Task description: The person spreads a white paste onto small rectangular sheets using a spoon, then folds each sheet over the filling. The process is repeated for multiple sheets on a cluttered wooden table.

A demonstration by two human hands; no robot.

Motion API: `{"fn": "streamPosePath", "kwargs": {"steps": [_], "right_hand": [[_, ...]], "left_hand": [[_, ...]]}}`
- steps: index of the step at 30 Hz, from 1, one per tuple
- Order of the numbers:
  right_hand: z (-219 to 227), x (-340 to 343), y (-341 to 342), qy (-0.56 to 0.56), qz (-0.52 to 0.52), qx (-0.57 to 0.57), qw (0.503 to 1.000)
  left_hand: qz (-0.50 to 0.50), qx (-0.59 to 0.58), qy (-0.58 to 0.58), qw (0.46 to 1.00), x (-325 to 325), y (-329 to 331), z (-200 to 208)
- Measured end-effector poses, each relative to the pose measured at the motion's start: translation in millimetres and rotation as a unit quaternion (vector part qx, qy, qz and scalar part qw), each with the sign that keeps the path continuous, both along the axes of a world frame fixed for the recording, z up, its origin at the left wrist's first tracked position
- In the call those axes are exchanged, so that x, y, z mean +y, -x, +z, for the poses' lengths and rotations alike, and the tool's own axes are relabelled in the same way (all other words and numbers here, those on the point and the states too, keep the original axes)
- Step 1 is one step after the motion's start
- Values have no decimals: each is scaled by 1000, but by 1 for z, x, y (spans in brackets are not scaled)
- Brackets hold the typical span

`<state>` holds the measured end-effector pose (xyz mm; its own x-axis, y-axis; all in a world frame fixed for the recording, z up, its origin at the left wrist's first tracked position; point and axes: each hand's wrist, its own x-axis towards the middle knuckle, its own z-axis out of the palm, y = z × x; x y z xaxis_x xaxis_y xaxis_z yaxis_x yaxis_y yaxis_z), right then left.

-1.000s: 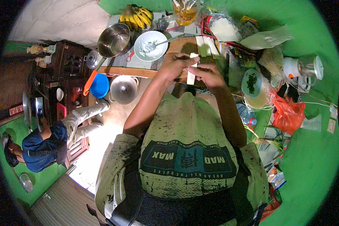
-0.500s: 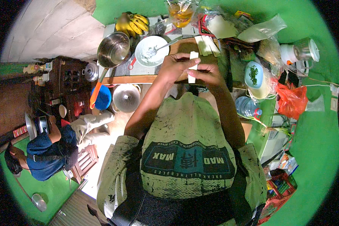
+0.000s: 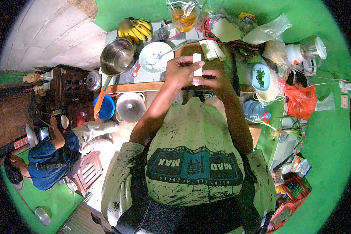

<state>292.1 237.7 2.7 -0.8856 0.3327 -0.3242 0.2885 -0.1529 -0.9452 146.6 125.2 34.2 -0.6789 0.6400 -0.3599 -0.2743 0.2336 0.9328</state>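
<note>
From afar I view, left of the fingers (image 3: 211,73), a pot (image 3: 111,58) and, nearer, a bowl (image 3: 155,70). The left hand (image 3: 180,73) and right hand (image 3: 215,80) pinch one white strip (image 3: 198,71) between them; I judge it light, bendable, easily creased, best held gently by its long edges.

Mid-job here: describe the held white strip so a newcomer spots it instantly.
Start at the table and find the left hand and right hand meeting by its near edge. Between them is the white strip. Unlike the pale strips lying together just beyond, it is single and held by both hands.
</note>
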Motion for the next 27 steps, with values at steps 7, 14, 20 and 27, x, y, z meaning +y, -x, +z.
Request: {"fn": "streamPosePath", "kwargs": {"steps": [7, 14, 20, 27], "right_hand": [[0, 4, -3, -1, 32, -8, 999], [-6, -1, -7, -19, -12, 14, 1000], [-30, 0, -14, -9, -43, 7, 999], [-45, 1, -21, -9, -63, -15, 998]], "left_hand": [[-1, -4, -32, 999, 4, 1, -17], [37, 56, -47, 997, 7, -7, -15], [58, 106, 6, 993, 16, -14, -16], [67, 248, -30, 966, 21, -17, -55]]}}
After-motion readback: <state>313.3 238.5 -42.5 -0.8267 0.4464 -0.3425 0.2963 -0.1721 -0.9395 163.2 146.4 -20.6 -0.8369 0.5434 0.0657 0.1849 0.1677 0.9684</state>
